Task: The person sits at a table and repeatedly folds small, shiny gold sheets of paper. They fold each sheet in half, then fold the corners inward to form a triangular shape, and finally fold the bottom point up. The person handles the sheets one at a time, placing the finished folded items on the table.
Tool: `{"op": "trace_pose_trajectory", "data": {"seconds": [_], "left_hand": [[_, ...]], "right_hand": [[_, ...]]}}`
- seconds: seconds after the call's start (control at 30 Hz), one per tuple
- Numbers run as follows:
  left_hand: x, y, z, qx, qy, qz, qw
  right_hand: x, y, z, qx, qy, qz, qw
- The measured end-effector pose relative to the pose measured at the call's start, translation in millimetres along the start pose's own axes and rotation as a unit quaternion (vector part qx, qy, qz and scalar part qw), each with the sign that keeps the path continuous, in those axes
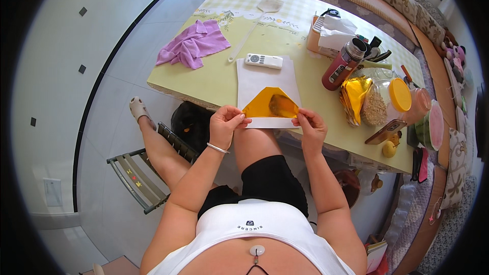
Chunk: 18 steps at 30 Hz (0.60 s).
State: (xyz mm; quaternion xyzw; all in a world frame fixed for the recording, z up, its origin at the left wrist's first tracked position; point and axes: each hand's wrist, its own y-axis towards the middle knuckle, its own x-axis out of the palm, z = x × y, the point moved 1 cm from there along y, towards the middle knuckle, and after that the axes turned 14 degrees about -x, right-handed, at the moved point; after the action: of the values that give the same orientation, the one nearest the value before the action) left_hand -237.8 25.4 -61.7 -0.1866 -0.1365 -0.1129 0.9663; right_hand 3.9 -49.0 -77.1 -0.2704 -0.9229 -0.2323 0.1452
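A sheet of shiny gold paper (259,104), folded into a shape with slanted sides and a flat top, lies over white paper (266,79) at the table's near edge. My left hand (224,125) pinches its lower left corner between thumb and fingers. At the lower right corner, my right hand (311,127) grips it the same way. The paper is stretched between both hands, with a dark reflection on its right half. Just beyond it, a white remote control (264,61) rests on the white paper. More gold sheets (354,98) sit to the right, beside a jar.
A purple cloth (196,44) and a fly swatter (269,6) lie on the table's left and far parts. On the right stand a dark red thermos (343,65), a yellow-lidded jar (376,104), a phone (385,132) and a cut watermelon (433,126). A folding stool (133,177) is at lower left.
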Motion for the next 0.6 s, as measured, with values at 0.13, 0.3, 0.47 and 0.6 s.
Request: {"op": "trace_pose_trajectory", "data": {"seconds": [0.13, 0.3, 0.47, 0.6], "left_hand": [[-4.9, 0.5, -1.4, -0.042, -0.018, 0.014, 0.999], [-4.0, -2.3, 1.1, -0.010, 0.034, 0.034, 0.999], [-6.3, -5.7, 5.1, 0.003, 0.029, 0.026, 0.999], [-3.5, -6.8, 4.9, -0.020, 0.059, -0.002, 0.998]], "right_hand": [[-5.2, -3.8, -1.1, 0.011, 0.005, -0.014, 1.000], [-2.4, -4.3, -8.2, 0.021, 0.006, -0.018, 1.000], [-8.5, 6.3, -21.1, 0.207, -0.009, -0.054, 0.977], [-21.1, 3.9, -24.5, 0.167, -0.079, -0.090, 0.979]]}}
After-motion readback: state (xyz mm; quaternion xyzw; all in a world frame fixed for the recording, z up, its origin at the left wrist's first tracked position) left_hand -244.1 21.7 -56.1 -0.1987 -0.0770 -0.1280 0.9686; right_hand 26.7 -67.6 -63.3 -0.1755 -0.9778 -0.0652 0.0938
